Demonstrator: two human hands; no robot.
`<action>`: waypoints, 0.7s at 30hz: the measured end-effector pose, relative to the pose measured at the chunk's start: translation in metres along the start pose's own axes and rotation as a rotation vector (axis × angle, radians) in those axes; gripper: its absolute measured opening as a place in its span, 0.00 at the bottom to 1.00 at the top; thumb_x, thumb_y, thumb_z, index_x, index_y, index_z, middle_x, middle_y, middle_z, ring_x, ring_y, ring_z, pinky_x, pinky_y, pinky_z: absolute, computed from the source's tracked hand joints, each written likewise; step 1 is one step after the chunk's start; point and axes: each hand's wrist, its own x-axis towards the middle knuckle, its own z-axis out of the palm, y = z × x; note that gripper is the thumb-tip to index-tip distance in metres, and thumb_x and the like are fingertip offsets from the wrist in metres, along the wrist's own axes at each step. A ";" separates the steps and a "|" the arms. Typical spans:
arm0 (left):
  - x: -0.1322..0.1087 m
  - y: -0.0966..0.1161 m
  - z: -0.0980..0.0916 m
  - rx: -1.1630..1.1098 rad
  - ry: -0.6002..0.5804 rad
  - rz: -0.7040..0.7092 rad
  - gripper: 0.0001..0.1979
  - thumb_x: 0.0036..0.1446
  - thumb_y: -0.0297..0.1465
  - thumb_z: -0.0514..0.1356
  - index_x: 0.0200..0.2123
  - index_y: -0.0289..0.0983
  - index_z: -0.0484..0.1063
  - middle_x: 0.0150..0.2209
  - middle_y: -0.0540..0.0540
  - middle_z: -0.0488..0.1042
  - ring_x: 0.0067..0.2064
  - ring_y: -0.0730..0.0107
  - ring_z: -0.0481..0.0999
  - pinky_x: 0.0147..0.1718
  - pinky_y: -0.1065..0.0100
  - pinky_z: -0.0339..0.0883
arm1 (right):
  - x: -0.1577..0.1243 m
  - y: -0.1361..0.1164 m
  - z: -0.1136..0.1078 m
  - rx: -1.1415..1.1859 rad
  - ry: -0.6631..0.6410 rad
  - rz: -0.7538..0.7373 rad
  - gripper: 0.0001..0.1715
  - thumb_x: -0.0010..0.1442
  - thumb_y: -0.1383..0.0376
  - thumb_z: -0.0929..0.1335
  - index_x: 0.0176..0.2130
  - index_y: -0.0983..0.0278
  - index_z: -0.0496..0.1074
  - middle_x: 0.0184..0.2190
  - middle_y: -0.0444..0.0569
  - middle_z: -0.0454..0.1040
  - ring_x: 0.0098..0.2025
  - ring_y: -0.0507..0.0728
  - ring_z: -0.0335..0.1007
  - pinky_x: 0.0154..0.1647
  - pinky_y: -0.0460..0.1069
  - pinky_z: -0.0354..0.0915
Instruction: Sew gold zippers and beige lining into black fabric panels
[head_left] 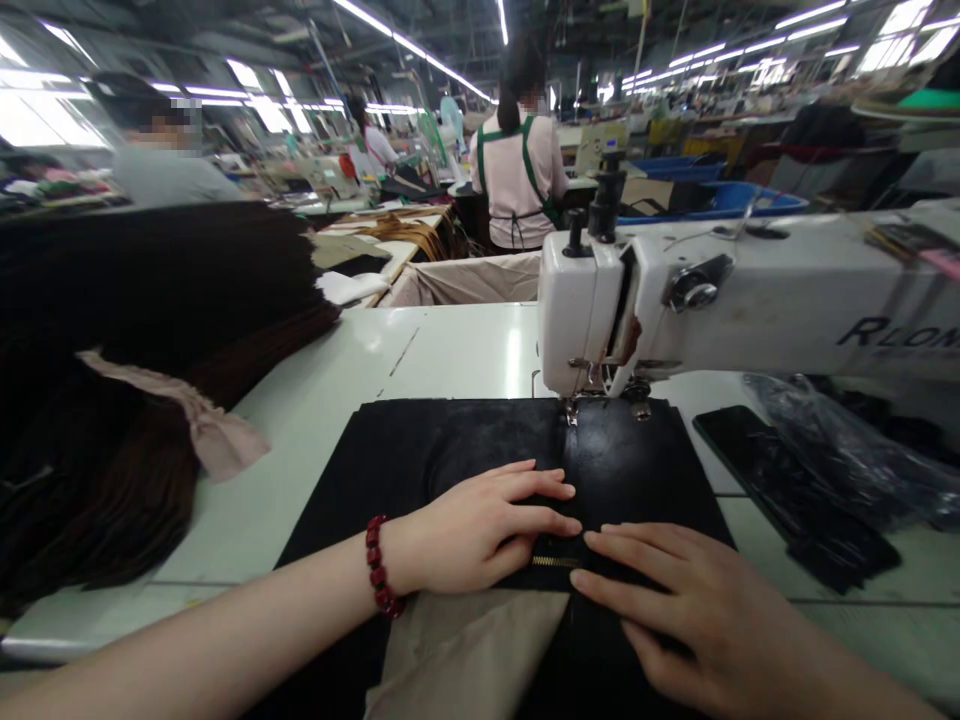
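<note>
The black panel (pixel 487 445) lies on the bench in front of me, its far edge at the presser foot (pixel 571 412); whether the foot is clamped down, I can't tell. A short row of gold zipper teeth (pixel 556 562) shows on the panel, between my hands. My left hand (pixel 480 530) rests palm down on the panel, fingers spread, thumb beside the teeth. My right hand (pixel 697 600) lies at the other end of the teeth, its fingers reaching out slightly parted. I see neither hand pinching anything.

I judge this to be the smoothing and lining-up step. The next move seems to call for light, even pressure, the layers kept flat, and fingertips well clear of the needle area. The beige cloth (pixel 472 640) below my left wrist looks limp enough to ruck up.

Beyond, the sewing machine (pixel 592 310) stands over the panel's far side. A phone (pixel 735 450) and clear plastic (pixel 862 450) lie to my right, a dark stack (pixel 150 290) to my left.
</note>
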 end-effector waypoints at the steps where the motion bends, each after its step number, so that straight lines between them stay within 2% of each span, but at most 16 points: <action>1: 0.001 -0.002 -0.001 0.000 0.003 -0.002 0.23 0.63 0.25 0.51 0.59 0.45 0.67 0.64 0.50 0.63 0.68 0.69 0.55 0.69 0.60 0.45 | 0.001 0.002 0.000 0.001 0.004 0.000 0.27 0.59 0.66 0.66 0.57 0.50 0.69 0.56 0.40 0.72 0.57 0.54 0.68 0.56 0.53 0.68; 14: 0.019 -0.033 -0.010 -0.007 0.030 0.008 0.22 0.63 0.25 0.52 0.59 0.45 0.67 0.64 0.50 0.63 0.68 0.68 0.57 0.69 0.59 0.47 | 0.022 0.034 0.002 0.017 -0.026 0.040 0.26 0.60 0.66 0.65 0.57 0.48 0.69 0.57 0.40 0.71 0.58 0.55 0.67 0.57 0.54 0.66; 21: 0.030 -0.052 -0.016 -0.012 0.057 0.036 0.21 0.63 0.24 0.52 0.58 0.44 0.68 0.62 0.48 0.64 0.66 0.67 0.60 0.68 0.59 0.47 | 0.035 0.052 0.001 0.052 -0.091 0.079 0.27 0.61 0.65 0.66 0.58 0.47 0.69 0.58 0.41 0.70 0.58 0.57 0.67 0.57 0.57 0.66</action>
